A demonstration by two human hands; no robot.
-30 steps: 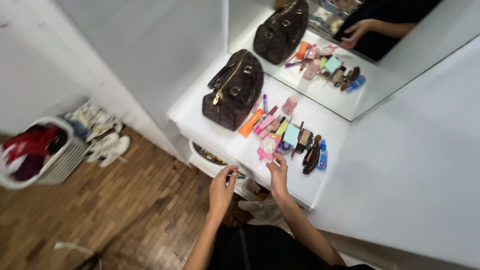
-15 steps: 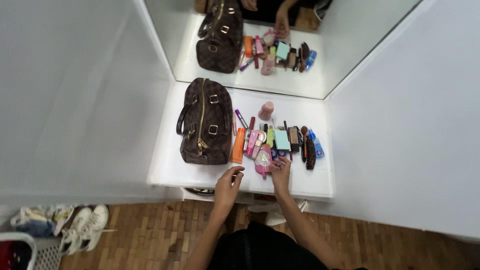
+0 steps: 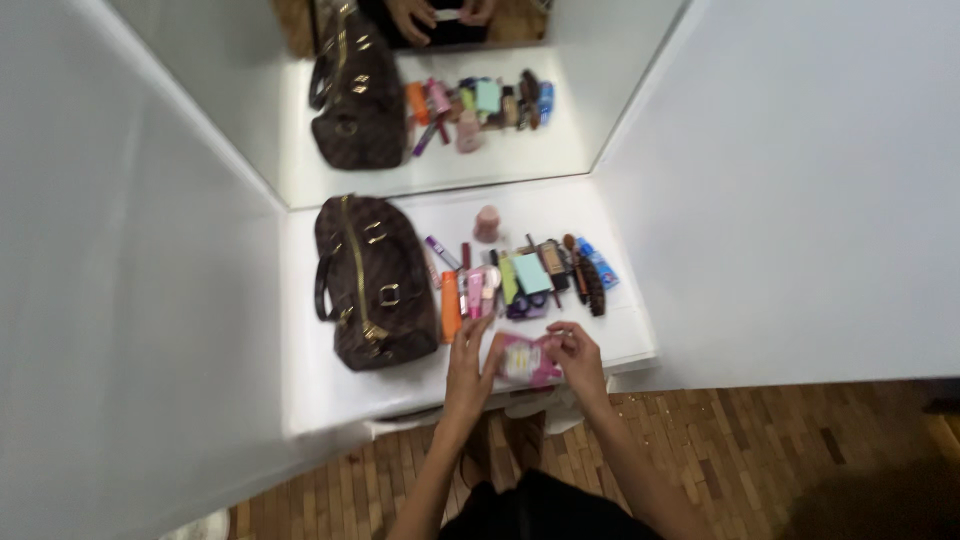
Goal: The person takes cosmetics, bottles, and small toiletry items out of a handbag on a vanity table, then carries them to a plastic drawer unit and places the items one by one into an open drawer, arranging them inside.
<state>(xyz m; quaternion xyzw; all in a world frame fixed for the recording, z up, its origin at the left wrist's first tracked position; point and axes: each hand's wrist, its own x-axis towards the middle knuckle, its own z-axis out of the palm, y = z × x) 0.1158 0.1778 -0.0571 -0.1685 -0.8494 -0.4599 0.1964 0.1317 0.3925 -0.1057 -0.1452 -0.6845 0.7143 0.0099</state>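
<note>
We note our left hand (image 3: 470, 355) and right hand (image 3: 575, 352), empty half a second ago, now both clamped on a pink packet (image 3: 527, 360), lifted just right of the brown handbag (image 3: 370, 280) on the white desk (image 3: 620, 330); handling has begun

- The person's left hand (image 3: 468, 352) is bare, with no glove, ring or bracelet to be made out in the blurred head view.
- The right hand (image 3: 575, 355) is bare too, its fingers slim and unadorned as far as the blur allows.
- Both forearms are uncovered down to the lower edge of the picture; no sleeve or cuff shows on either.
- A dark, black-looking garment (image 3: 540, 510) covers the body at the bottom edge, its cut too blurred to tell.
</note>
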